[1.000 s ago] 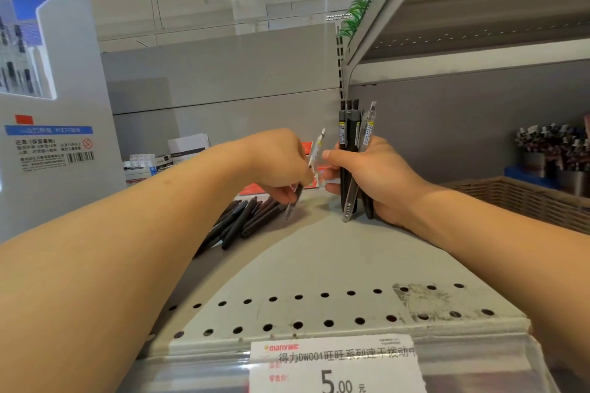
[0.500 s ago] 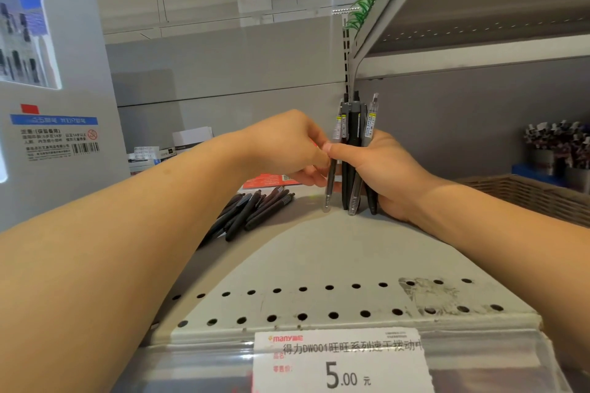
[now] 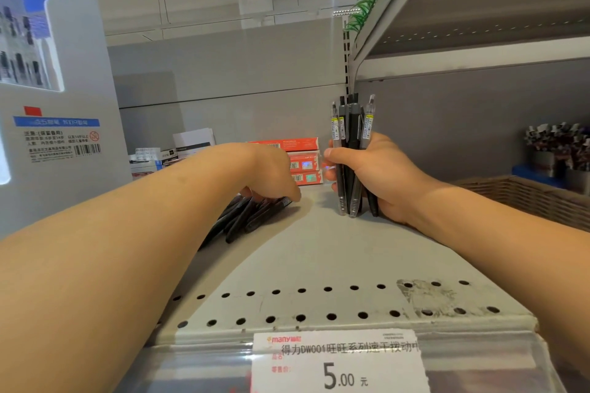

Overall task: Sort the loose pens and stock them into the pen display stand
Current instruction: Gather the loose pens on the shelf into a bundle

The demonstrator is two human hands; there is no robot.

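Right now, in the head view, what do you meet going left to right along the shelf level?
White display stand → pile of loose dark pens under the left hand → upright pen bundle gripped by the right hand → wicker basket.

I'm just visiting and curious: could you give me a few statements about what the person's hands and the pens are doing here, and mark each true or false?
1. The right hand holds a bundle of pens upright on the shelf. True.
2. The left hand is lifted high above the shelf. False: it reaches down onto the loose pens lying there.
3. Red boxes are stacked behind the hands. True.
4. The loose pens lie in the wicker basket. False: they lie on the shelf, left of the bundle.
5. The price label reads 5.00. True.
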